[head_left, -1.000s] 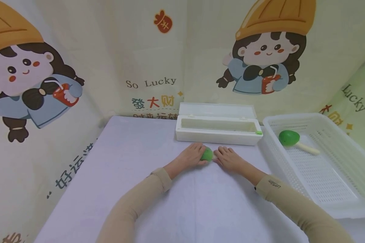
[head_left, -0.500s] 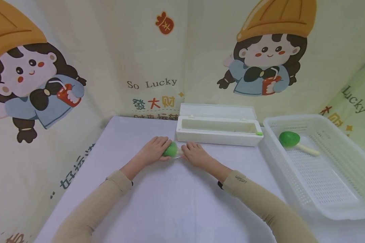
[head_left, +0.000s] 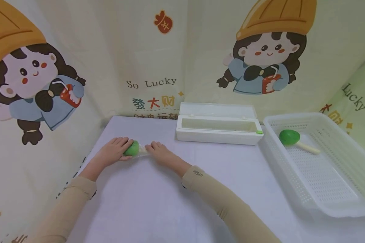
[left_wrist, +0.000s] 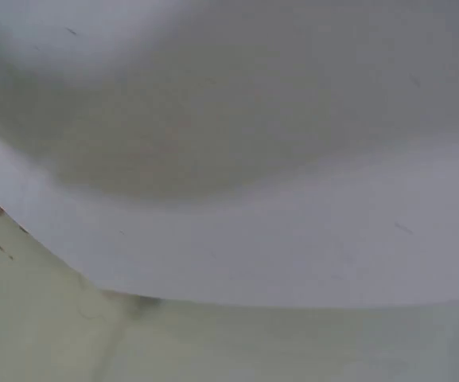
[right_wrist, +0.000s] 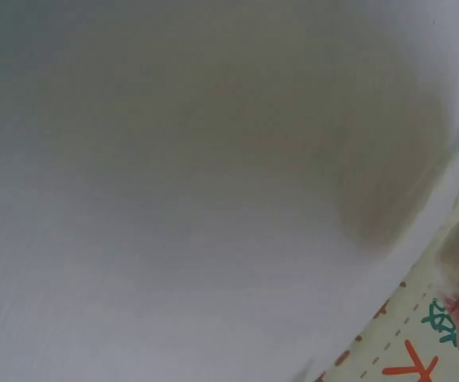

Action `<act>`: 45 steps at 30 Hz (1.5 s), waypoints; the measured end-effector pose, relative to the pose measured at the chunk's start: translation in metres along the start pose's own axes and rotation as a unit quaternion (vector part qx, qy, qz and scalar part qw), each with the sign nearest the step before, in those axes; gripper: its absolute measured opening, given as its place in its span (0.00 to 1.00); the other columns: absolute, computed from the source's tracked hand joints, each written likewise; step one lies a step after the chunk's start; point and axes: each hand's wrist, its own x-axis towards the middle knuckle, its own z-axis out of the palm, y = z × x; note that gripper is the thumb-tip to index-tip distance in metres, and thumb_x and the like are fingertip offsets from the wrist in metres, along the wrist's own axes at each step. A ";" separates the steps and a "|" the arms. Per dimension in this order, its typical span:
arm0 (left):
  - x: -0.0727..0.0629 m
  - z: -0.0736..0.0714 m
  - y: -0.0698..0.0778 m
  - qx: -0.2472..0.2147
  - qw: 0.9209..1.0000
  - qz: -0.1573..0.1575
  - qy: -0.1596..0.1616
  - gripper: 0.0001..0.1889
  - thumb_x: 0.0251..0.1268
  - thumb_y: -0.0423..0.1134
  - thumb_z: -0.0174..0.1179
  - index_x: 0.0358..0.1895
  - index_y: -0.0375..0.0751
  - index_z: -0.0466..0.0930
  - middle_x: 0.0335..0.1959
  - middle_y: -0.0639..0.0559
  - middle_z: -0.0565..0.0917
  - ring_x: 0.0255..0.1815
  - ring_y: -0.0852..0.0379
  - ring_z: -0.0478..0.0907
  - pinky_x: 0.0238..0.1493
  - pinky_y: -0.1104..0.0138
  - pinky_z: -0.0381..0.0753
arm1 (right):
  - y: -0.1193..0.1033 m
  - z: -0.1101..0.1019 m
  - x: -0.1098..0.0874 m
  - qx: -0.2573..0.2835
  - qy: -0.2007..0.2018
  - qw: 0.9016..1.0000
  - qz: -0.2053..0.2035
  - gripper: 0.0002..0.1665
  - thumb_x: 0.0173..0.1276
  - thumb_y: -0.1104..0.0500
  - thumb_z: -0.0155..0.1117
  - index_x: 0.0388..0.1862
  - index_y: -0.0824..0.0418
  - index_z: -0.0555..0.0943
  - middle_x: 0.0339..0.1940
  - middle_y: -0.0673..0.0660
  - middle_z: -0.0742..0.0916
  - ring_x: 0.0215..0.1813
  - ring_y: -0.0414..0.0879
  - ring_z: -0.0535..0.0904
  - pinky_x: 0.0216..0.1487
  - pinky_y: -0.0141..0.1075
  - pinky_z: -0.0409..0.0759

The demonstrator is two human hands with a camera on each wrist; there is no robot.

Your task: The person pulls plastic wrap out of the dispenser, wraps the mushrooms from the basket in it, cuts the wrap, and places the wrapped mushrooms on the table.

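Drawn sharply left since a second ago, from just in front of the white oblong plastic box with its lid raised to a spot well left of that box and slightly nearer the camera: a green, round-headed maraca with a pale stick handle, clear plastic film showing around it. Gripped at the green head by the left hand, fingers curled over it; pinched at the handle end by the right hand, fingers bent and together, tips partly hidden. Unmoved meanwhile: the box and, just to its right, a white perforated plastic basket.

Behind the box, the far edge of the white-cloth-covered bench, closely backed by a cream printed curtain. Far left of the box, the bench's side edge, crossed in view by the tan left sleeve. Between the box's left end and the right hand, a broad stretch of cloth, with more running forward from the box's front; to its right, the basket's wall.

Counted: two hands, both on one maraca; a second green maraca, pale-handled, lying inside the basket; one box; one basket; two cartoon figures in orange hats on the curtain.
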 end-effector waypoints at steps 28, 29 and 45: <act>-0.029 0.016 -0.003 -0.037 0.990 -0.089 -0.106 0.34 0.61 0.49 0.55 0.62 0.28 0.58 0.61 0.32 0.65 0.61 0.38 0.62 0.60 0.50 0.62 | -0.021 0.021 0.016 0.061 -0.061 0.995 0.050 0.27 0.76 0.55 0.34 0.72 0.50 0.51 0.69 0.51 0.62 0.70 0.44 0.54 0.68 0.35 0.52; -0.029 0.016 -0.003 -0.035 0.990 -0.089 -0.104 0.34 0.61 0.49 0.55 0.62 0.28 0.58 0.61 0.32 0.65 0.62 0.38 0.62 0.60 0.50 0.62 | -0.021 0.021 0.016 0.050 -0.062 0.996 0.050 0.27 0.76 0.55 0.34 0.72 0.50 0.50 0.69 0.51 0.61 0.70 0.45 0.54 0.68 0.35 0.51; -0.020 0.017 -0.002 -0.038 0.995 -0.073 -0.060 0.32 0.60 0.49 0.54 0.62 0.32 0.60 0.61 0.36 0.67 0.61 0.40 0.62 0.60 0.50 0.61 | -0.012 0.016 0.009 -0.024 -0.058 0.998 0.028 0.28 0.75 0.54 0.34 0.73 0.50 0.48 0.70 0.50 0.62 0.70 0.44 0.54 0.68 0.40 0.52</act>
